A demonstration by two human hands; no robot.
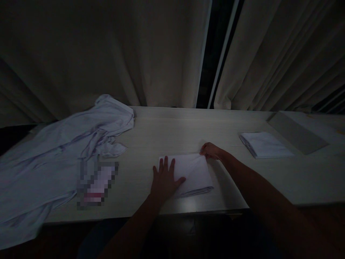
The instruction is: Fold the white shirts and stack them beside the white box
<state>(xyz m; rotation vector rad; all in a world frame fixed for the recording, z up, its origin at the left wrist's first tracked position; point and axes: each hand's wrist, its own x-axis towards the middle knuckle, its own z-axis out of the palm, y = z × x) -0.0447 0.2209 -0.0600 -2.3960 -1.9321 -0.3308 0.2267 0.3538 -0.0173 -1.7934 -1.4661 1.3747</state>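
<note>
Both forearms come in from the near edge, dim in the low light. Flat and spread, the left hand presses on the near left part of a folded white cloth and covers that corner. At the cloth's far right corner, about one o'clock from the left hand, the right hand pinches the fabric, its fingertips too dark to make out. That cloth lies on the pale table near the front edge, its long axis running from near left to far right. At three o'clock, well apart, sits a second folded cloth. At nine o'clock a crumpled pile of laundry spills past the table edge, beside a blurred patch that cannot be read.
</note>
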